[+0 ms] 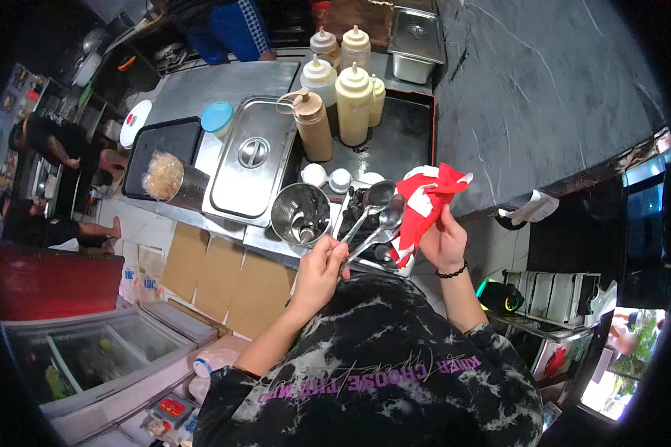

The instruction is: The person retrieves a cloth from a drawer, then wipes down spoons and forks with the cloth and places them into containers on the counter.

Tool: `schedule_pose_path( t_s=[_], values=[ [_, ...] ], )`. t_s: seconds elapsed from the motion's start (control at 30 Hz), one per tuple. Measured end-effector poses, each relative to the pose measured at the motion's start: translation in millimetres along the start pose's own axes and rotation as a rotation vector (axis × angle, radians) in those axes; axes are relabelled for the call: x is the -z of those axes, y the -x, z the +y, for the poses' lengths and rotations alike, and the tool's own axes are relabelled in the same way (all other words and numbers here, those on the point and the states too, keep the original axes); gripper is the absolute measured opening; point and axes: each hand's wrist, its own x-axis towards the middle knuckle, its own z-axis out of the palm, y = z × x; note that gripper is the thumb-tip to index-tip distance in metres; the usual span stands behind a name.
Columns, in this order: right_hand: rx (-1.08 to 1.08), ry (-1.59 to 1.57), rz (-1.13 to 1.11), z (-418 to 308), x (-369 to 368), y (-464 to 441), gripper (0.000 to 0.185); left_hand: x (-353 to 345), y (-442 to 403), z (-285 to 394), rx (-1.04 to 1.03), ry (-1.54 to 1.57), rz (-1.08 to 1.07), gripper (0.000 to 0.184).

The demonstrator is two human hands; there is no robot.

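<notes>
My left hand (324, 270) is closed around the handles of two metal spoons (381, 195), whose bowls point away from me and to the right. My right hand (446, 242) grips a red and white cloth (429, 201), bunched and hanging beside the spoon bowls. Whether the cloth touches the spoons is hard to tell. Below the spoons sits a white tray (405, 271) with dark items in it, partly hidden by the cloth and spoons. To the left of it stands a round metal container (277, 216) with utensils inside.
Several squeeze bottles (354, 104) stand on a black tray (402, 141) ahead. A lidded steel pan (250, 175) is left of them, beside a dark tray (145, 160) with a plastic-wrapped bundle (162, 177). Other people (60, 156) are at far left.
</notes>
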Motion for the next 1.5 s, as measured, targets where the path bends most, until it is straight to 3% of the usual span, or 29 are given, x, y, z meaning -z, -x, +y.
schedule_pose_path(
  t_s=[0.03, 0.17, 0.27, 0.53, 0.67, 0.73, 0.87, 1.13, 1.37, 1.43, 1.5],
  values=[
    [0.026, 0.031, 0.017, -1.0, 0.5, 0.2, 0.046, -0.6, 0.2, 0.7, -0.07, -0.152, 0.066, 0.026],
    [0.058, 0.083, 0.075, -8.4, -0.2, 5.2, 0.046, -0.2, -4.2, -3.2, -0.06, -0.256, 0.093, 0.028],
    [0.112, 0.159, 0.117, -14.9, 0.4, 13.1, 0.045, -0.9, -8.8, -3.3, -0.011, -0.366, 0.046, 0.024],
    [0.144, 0.216, 0.197, -24.4, -4.1, 40.8, 0.047, -6.3, -24.9, -20.3, -0.148, -0.666, -0.003, 0.013],
    [0.155, 0.273, 0.26, -22.7, -5.3, 50.7, 0.046, -7.4, -30.0, -16.9, -0.119, -0.63, -0.108, 0.015],
    [0.152, 0.304, 0.28, -21.0, -4.1, 55.4, 0.046, -8.5, -31.6, -20.6, -0.261, -0.713, -0.091, 0.015],
    [0.162, 0.292, 0.301, -18.0, -4.9, 61.5, 0.047, -9.7, -35.4, -19.9, -0.256, -0.781, -0.171, 0.015],
    [0.184, 0.341, 0.4, -11.1, -2.7, 72.3, 0.045, -14.3, -38.0, 1.0, -0.392, -0.981, -0.088, 0.016],
    [0.191, 0.305, 0.401, -6.8, 2.6, 73.2, 0.048, -12.6, -39.8, 4.9, -0.31, -0.785, -0.025, 0.015],
    [0.195, 0.316, 0.403, -4.1, 0.2, 69.8, 0.048, -8.8, -36.6, 8.5, -0.03, -0.531, -0.061, 0.015],
    [0.201, 0.451, 0.449, 5.5, -10.3, 58.3, 0.051, -8.3, -31.0, 8.9, -0.017, -0.493, -0.069, 0.015]
  ],
)
